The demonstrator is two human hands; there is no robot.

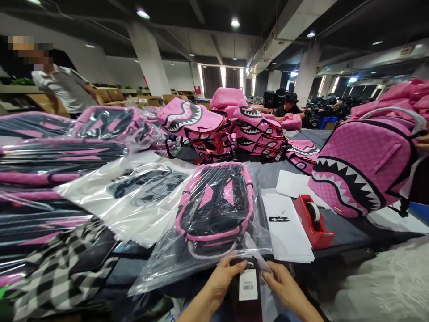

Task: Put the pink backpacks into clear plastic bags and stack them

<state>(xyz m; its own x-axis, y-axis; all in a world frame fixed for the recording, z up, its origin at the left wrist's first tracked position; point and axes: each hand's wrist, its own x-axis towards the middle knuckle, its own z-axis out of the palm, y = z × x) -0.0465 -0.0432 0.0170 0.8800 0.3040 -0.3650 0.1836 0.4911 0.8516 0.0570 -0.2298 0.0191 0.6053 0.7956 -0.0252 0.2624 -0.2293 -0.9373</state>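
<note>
In front of me lies a pink and black backpack (214, 201), its strap side up, inside a transparent plastic bag (157, 264). Just below the bag's near edge hangs a black hang tag (250, 308) with a white barcode label (248, 285). My left hand (221, 279) is closed, its thumb and fingers pinching at the tag's upper left side. On the other side, my right hand (283, 284) is closed too, pinching a translucent plastic edge beside the tag. The fingertips of both hands are partly hidden.
Thread snips (279, 219) lie on white paper sheets (291, 243) beside a red tape dispenser (313, 223). A pink shark-mouth backpack (362, 165) stands at right, touched by another person's hand (422, 142). Bagged backpacks (60, 156) fill the left; pink bags (258, 132) are stacked behind.
</note>
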